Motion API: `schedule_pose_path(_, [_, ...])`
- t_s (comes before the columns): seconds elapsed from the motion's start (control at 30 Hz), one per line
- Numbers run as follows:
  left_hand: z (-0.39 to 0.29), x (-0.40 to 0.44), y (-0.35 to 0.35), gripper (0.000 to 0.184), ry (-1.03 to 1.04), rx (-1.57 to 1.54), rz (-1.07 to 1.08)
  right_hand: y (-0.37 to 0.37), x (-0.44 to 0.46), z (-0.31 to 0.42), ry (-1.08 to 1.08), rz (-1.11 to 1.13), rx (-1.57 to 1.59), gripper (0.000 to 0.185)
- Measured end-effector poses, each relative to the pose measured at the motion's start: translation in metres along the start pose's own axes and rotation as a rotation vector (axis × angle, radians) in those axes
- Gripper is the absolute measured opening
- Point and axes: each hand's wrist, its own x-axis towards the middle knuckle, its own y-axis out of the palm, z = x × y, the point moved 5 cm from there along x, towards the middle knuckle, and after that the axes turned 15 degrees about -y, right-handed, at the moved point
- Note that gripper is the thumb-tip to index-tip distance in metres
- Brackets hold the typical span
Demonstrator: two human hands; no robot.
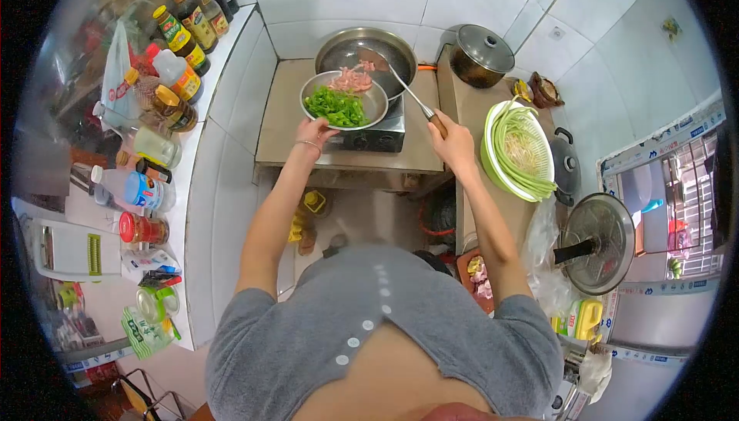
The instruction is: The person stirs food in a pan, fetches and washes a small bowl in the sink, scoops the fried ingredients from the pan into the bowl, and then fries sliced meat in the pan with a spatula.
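Note:
My left hand (316, 135) grips the near edge of a shallow metal plate (376, 102), held over the front of a wok (342, 45). On the plate lie chopped green peppers (336, 105) and, toward the wok, pink sliced meat (350, 79). Closed round the wooden handle of a spatula (411, 92) is my right hand (453, 142). The spatula's blade is inside the wok, beside some meat pieces at the plate's far edge. Beneath the plate and wok stands a stove (369, 141), partly hidden.
Sauce bottles (181, 36) and jars line the left ledge. A lidded pot (483, 55) stands right of the wok. Nearer me, a basket (494, 161) holds long green beans (508, 132) and sprouts. A glass lid (599, 244) lies farther right.

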Motion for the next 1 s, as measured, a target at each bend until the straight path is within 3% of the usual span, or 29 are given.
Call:
schedule_pose_path(0.43, [0.001, -0.004, 0.004, 0.039, 0.039, -0.009, 0.049, -0.007, -0.032, 0.015, 0.034, 0.168, 0.135, 0.036])
schedule_pose_path(0.73, [0.006, -0.01, 0.01, 0.034, 0.018, -0.015, 0.026, 0.02, -0.008, 0.022, -0.088, 0.16, -0.181, 0.033])
schedule_pose_path(0.9, [0.001, -0.012, 0.008, 0.034, 0.004, -0.002, -0.016, 0.009, 0.009, 0.029, -0.018, 0.03, -0.036, 0.036])
schedule_pose_path(1.0, [-0.003, -0.017, 0.012, 0.036, 0.062, -0.015, 0.029, 0.018, 0.007, 0.025, -0.079, 0.087, 0.095, 0.036])
